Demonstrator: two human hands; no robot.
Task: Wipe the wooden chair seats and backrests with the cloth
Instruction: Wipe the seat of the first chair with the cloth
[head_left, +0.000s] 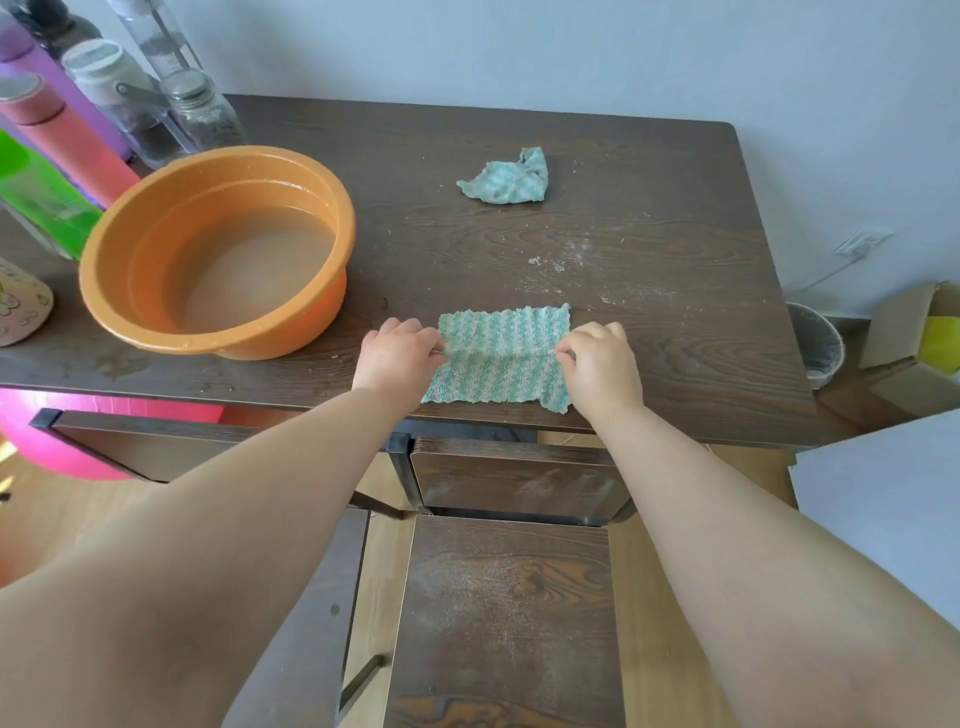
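A green-and-white striped cloth lies spread flat near the front edge of the dark wooden table. My left hand pinches its left edge and my right hand pinches its right edge, raising a ridge across its middle. Below the table stands a dark wooden chair: its dusty seat is in front of me and its backrest is tucked against the table edge. A second chair shows at the left, mostly hidden by my left arm.
An orange basin holding murky water sits on the table's left. A second, crumpled cloth lies at the back. Several bottles and jars crowd the back left corner. A grey bucket and a cardboard box stand on the floor at right.
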